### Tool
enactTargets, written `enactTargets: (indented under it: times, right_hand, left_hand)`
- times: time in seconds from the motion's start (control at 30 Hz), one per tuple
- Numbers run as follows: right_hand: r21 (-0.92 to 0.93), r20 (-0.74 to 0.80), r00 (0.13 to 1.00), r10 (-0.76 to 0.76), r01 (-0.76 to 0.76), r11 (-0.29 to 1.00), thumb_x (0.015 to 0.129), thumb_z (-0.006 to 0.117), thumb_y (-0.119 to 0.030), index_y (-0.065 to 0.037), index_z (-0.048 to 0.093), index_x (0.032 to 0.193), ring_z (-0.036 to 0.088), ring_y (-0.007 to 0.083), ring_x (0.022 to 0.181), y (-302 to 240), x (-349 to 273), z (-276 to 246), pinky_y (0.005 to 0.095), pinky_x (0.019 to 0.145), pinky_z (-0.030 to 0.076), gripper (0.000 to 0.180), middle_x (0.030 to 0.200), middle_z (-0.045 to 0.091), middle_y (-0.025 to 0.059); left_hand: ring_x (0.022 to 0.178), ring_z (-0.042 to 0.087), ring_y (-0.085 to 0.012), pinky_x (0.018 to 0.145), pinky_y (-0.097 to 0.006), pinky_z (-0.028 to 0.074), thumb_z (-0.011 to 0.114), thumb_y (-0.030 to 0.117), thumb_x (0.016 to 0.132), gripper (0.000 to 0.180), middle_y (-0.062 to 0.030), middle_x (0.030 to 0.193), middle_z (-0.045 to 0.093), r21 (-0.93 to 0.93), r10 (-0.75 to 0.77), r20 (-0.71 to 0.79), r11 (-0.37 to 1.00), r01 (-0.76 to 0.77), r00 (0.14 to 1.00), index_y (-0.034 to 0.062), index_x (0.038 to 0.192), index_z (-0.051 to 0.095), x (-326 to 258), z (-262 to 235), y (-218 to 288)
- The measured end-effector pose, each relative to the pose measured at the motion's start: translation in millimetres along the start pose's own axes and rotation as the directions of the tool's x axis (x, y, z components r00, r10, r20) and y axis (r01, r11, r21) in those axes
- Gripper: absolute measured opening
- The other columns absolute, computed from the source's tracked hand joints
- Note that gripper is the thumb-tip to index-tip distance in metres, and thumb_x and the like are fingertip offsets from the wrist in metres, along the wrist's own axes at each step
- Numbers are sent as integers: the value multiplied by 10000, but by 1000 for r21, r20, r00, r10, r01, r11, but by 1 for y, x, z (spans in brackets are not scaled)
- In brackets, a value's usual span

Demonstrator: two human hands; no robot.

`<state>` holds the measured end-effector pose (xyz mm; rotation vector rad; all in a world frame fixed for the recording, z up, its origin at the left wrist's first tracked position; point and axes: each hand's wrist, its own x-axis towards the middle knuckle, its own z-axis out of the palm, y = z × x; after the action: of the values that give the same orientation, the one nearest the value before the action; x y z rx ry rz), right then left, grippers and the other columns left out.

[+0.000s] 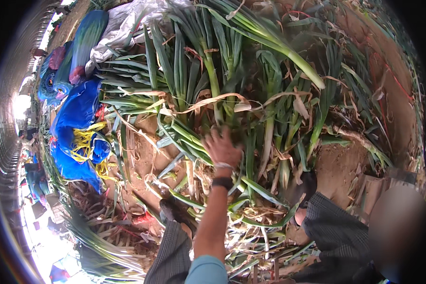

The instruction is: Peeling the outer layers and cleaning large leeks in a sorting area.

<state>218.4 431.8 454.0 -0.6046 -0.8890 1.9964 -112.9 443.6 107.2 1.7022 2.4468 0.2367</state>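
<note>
Heap of long green leeks with pale stalks and dry tan outer leaves (232, 94): lies across bare brown soil, filling the upper and middle ground, stalks pointing mostly away from the person.

Left hand (221, 147): reaches forward into the near edge of the heap, back of the hand up, fingers spread and curled down among the leaves. Whether they have closed on a stalk cannot be told; the fingertips are blurred and sunk in the foliage. Forearm runs straight up from the lower edge, a dark wristband (222, 182) at the wrist, a light blue sleeve (206, 272) at the elbow.

Right hand: not seen.

Grey checked trouser legs (336, 227) and dark shoes (175, 210): planted either side of the arm, among trimmed leaf litter.

Crumpled blue plastic sheeting with yellow cord (78, 128): left of the heap, on the ground.

White sheet (123, 23): partly buried under the heap's top-left end.

Right lower corner: blurred out.
</note>
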Motion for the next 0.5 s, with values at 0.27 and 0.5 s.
enactTargets:
  times: [0.27,0.5]
  right_hand:
    - [-146,-83,971,-223,209,967,942,357,-201,4,332,988,532,305,569,4,-3,12,409,419,500,212,852,465,211]
    - [-154,-117,979,-168,150,977,947,340,-232,-22,301,910,516,314,516,-2,-2,12,429,399,494,217,760,447,190]
  left_hand:
    - [1060,472,-437,895,-525,389,636,312,705,709,-251,1203,438,-326,129,685,934,144,717,158,1335,349,-218,17,101]
    - [783,602,-305,690,-383,469,583,208,779,188,-134,786,611,-740,508,409,670,-50,758,24,811,586,-133,23,29]
